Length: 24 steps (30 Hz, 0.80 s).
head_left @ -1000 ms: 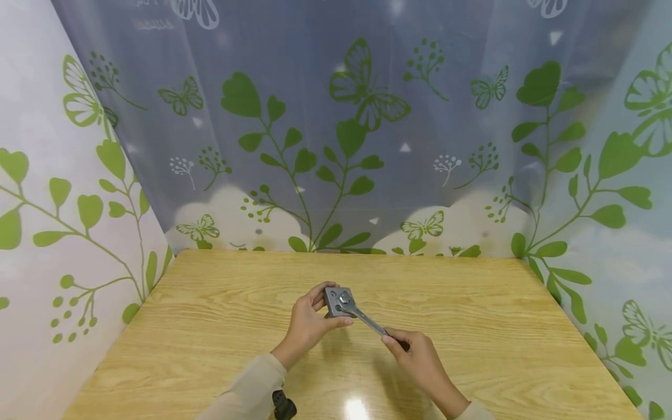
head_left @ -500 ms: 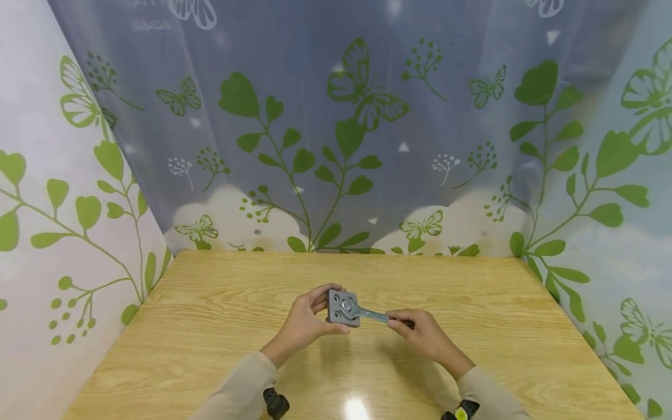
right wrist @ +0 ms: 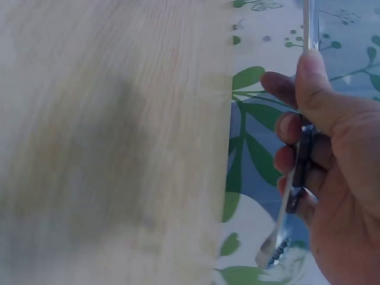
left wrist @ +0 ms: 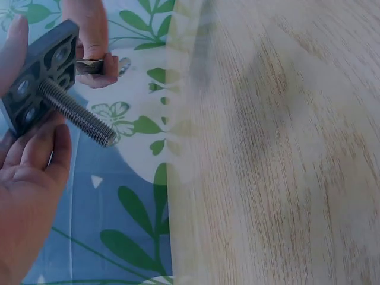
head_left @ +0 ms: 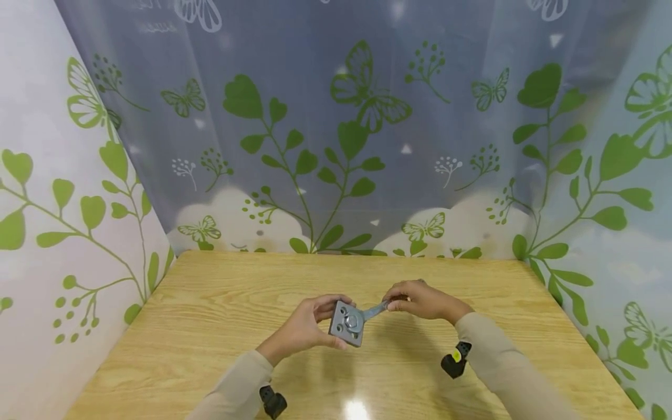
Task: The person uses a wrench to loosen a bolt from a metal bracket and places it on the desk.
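My left hand [head_left: 301, 329] grips a square grey plate [head_left: 347, 336] by its left edge, thumb below and fingers above, over the table. The plate has holes near its corners and a hex bolt head [head_left: 351, 321] in its middle. From its back face a long threaded bolt shank [left wrist: 77, 111] sticks out, seen in the left wrist view. One end of a wrench [head_left: 374, 311] lies around the bolt head. My right hand [head_left: 420, 299] holds the wrench's handle, with thumb and fingers curled round it. Past the palm, the wrench's toothed far end [right wrist: 274, 252] shows in the right wrist view.
The wooden table [head_left: 220, 291] lies beneath both hands. A printed curtain [head_left: 294, 116] with leaves and butterflies hangs behind it, with similar panels at both sides. Black wrist cameras [head_left: 454, 361] sit on both forearms.
My right hand has swung the wrench handle from lower right up to upper right, counterclockwise about the bolt head. The plate has dropped a little in view and turned slightly; my left hand keeps its hold.
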{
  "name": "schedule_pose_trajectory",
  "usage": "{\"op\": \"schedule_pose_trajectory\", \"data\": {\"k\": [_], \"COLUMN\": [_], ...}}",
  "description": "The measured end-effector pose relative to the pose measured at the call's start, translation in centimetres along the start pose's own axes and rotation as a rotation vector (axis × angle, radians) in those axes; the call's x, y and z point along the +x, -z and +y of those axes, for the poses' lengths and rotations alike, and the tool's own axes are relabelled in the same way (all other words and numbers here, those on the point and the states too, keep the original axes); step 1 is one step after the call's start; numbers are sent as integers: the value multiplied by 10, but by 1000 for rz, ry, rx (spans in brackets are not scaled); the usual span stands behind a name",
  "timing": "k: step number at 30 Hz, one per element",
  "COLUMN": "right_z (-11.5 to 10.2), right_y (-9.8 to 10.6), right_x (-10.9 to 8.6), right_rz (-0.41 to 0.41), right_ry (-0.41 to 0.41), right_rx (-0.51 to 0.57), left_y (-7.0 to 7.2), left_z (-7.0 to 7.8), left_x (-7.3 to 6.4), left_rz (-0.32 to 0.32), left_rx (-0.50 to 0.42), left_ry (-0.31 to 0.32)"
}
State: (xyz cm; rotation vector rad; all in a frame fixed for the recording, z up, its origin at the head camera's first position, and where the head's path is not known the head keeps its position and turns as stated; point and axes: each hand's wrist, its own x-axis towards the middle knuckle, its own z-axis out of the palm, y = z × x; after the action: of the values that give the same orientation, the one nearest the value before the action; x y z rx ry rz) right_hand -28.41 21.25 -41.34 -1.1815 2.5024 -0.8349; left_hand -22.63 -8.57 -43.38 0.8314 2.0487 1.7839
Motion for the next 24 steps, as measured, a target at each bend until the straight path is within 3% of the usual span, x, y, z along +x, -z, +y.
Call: {"op": "schedule_pose_trajectory", "data": {"k": [6, 14, 20, 24], "right_z": [-12, -26, -25, -13], "right_y": [24, 41, 39, 35], "right_x": [13, 25, 21, 11], "right_rz": [-104, -186, -180, -138], "right_ry": [-25, -56, -96, -136], "right_rx": [-84, -80, -49, -16], "left_y": [-1, -9, -12, -10], "left_z": [0, -3, -5, -10], "left_x": [0, 3, 3, 1], "left_rz": [-66, -148, -148, -105], "left_rx": [18, 25, 35, 25], "left_ry": [-12, -22, -30, -35]}}
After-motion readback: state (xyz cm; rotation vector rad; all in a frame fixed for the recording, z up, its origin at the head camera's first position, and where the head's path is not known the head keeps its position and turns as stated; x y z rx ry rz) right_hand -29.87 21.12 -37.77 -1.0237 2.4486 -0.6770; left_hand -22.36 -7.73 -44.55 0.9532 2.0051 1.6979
